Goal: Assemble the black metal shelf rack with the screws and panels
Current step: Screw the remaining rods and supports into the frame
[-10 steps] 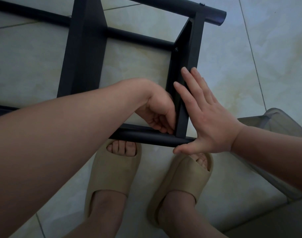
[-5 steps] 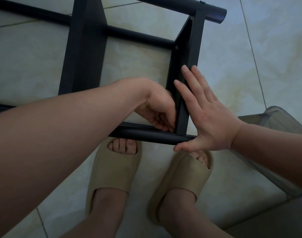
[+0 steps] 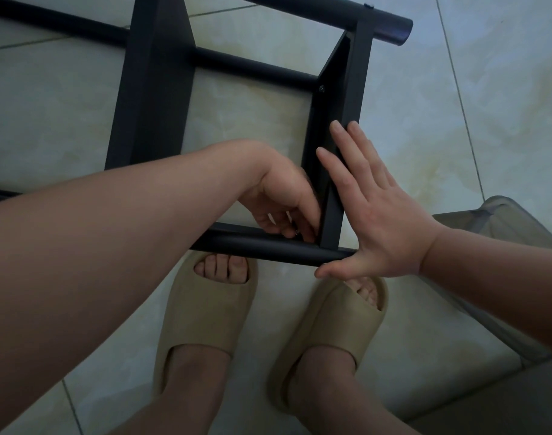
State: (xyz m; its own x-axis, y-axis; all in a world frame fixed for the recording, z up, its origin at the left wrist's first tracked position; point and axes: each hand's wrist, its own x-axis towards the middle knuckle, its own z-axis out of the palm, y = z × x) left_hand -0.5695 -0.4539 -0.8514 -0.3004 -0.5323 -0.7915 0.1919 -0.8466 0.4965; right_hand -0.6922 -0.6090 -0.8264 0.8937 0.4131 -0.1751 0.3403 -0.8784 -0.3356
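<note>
Right hand (image 3: 378, 215) flat against black rack (image 3: 153, 89), left hand (image 3: 281, 199) inside its corner

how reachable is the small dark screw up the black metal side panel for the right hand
Likely yes: the right hand lies flat on the black metal side panel, with the small dark screw uncovered above.

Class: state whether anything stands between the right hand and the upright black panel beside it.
Nothing visible does: the right hand lies flat against the upright panel, thumb at the lower tube.
</note>
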